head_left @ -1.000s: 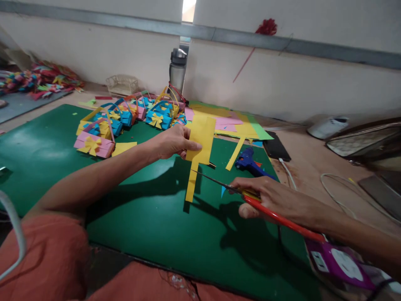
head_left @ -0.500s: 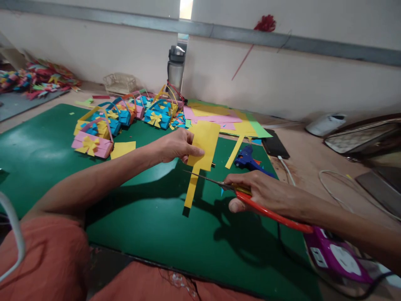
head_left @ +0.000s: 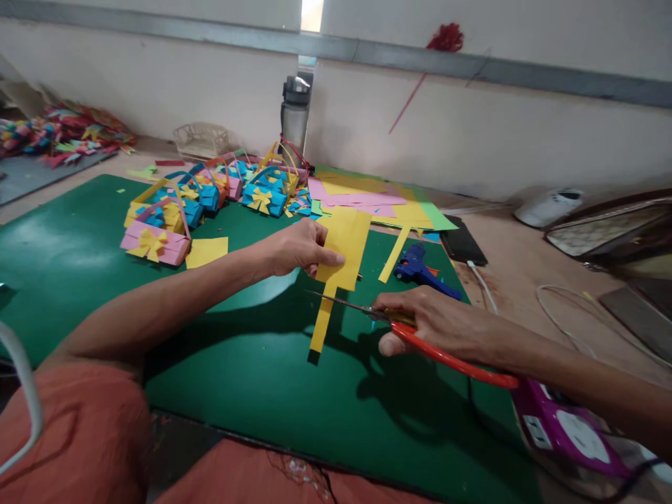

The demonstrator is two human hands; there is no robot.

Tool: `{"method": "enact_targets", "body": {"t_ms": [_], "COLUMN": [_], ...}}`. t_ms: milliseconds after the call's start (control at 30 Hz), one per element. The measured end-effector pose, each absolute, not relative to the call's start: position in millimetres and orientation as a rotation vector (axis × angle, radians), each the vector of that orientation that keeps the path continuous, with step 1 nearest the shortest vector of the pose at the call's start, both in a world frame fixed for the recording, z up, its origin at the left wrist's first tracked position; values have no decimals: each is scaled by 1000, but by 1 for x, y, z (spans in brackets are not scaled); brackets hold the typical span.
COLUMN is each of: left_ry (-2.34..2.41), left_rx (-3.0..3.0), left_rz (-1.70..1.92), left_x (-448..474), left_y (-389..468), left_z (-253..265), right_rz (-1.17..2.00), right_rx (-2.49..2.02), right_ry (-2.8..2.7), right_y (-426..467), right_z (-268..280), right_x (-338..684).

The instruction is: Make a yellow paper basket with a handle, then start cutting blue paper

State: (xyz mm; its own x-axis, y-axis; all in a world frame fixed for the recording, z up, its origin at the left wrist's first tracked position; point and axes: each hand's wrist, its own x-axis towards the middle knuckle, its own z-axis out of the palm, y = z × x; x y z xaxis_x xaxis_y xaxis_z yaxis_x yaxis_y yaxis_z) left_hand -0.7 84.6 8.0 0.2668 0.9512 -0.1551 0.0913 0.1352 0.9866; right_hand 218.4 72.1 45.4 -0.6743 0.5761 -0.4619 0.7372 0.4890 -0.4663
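Note:
My left hand point(head_left: 307, 248) pinches a yellow paper piece point(head_left: 349, 241) by its left side, held above the green mat point(head_left: 252, 392). Below the piece hangs a narrow yellow strip point(head_left: 322, 325); whether the two are joined I cannot tell. In my right hand point(head_left: 425, 318) is a pair of scissors point(head_left: 446, 355) with red-orange handles. Their blades point left and cross the strip just under the wider paper, looking nearly closed. A blue glue gun point(head_left: 420, 269) lies beyond my right hand, and another yellow strip point(head_left: 395, 253) lies left of it.
Small paper baskets with bows point(head_left: 157, 241) stand at the back left, near a flat yellow sheet point(head_left: 207, 252). Coloured paper sheets point(head_left: 367, 199) and a bottle point(head_left: 295, 119) are behind. To the right are a phone point(head_left: 463, 240), cables and a purple power strip point(head_left: 572, 430).
The scissors and my right hand have shifted slightly left. My left hand and the yellow paper have dropped a little. Both hands keep their hold.

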Motion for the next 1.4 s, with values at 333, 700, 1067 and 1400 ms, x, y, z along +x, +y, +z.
{"method": "enact_targets", "body": {"t_ms": [333, 700, 1067, 1400], "left_ry": [1121, 1098, 1190, 1230], "left_rx": [1294, 1316, 1388, 1420], "left_rz": [850, 862, 964, 1019], "left_x": [-1, -3, -17, -21], "left_y": [83, 86, 91, 86], "left_z": [11, 10, 22, 36], "right_rz": [-1009, -1029, -696, -582], "right_rx": [1125, 1088, 1014, 1009], "right_ry": [2459, 2480, 2617, 2579], "right_y": [73, 75, 77, 81], "right_z": [46, 41, 38, 48], "right_x": [215, 216, 201, 206]}}
